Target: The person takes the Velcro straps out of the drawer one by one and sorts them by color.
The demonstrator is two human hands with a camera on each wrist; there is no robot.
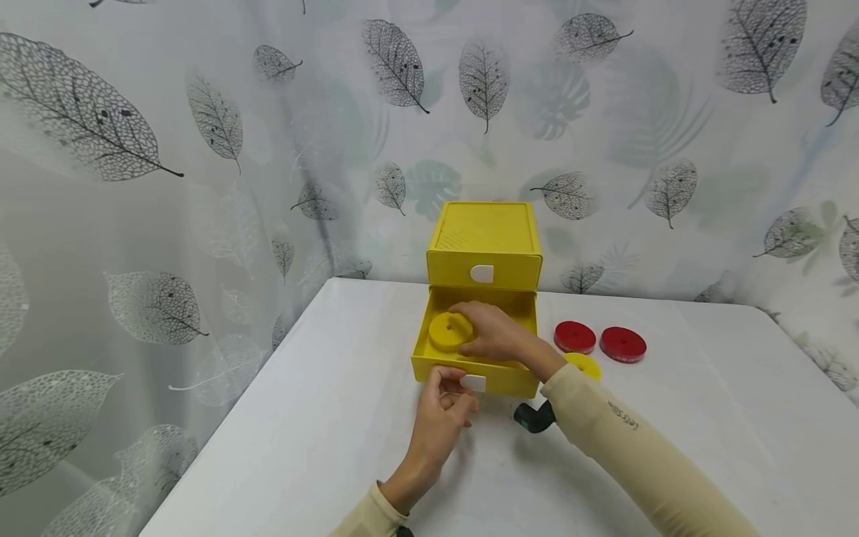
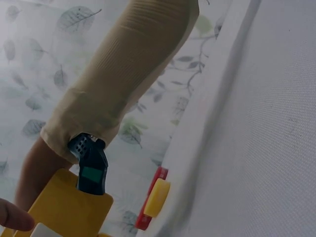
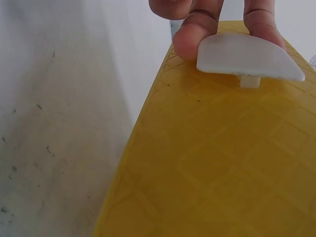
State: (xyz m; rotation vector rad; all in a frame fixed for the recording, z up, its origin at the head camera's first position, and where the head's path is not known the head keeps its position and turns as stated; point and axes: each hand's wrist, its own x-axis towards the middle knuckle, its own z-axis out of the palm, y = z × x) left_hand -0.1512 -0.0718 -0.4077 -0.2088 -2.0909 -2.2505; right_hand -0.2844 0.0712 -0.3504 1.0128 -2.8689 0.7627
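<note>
In the head view, a yellow two-drawer box (image 1: 485, 227) stands at the back of the table with its lower drawer (image 1: 429, 368) pulled out. My right hand (image 1: 495, 332) reaches into this drawer, its fingers gripping a yellow ribbon roll (image 1: 461, 326) that sits tilted. A flat yellow roll (image 1: 443, 337) with a small centre hole overlaps it on the left. Down at the drawer front, my left hand (image 1: 441, 414) has its fingers curled at the white handle (image 1: 473, 383). The right wrist view shows left fingertips (image 3: 190, 39) touching the handle's edge.
Right of the drawer lie two red ribbon rolls (image 1: 574, 337) and another yellow ribbon roll (image 1: 585, 365), partly behind the right sleeve. A dark wrist camera (image 1: 535, 418) hangs under the right wrist. A leaf-print curtain (image 1: 483, 149) runs behind the table (image 1: 322, 418).
</note>
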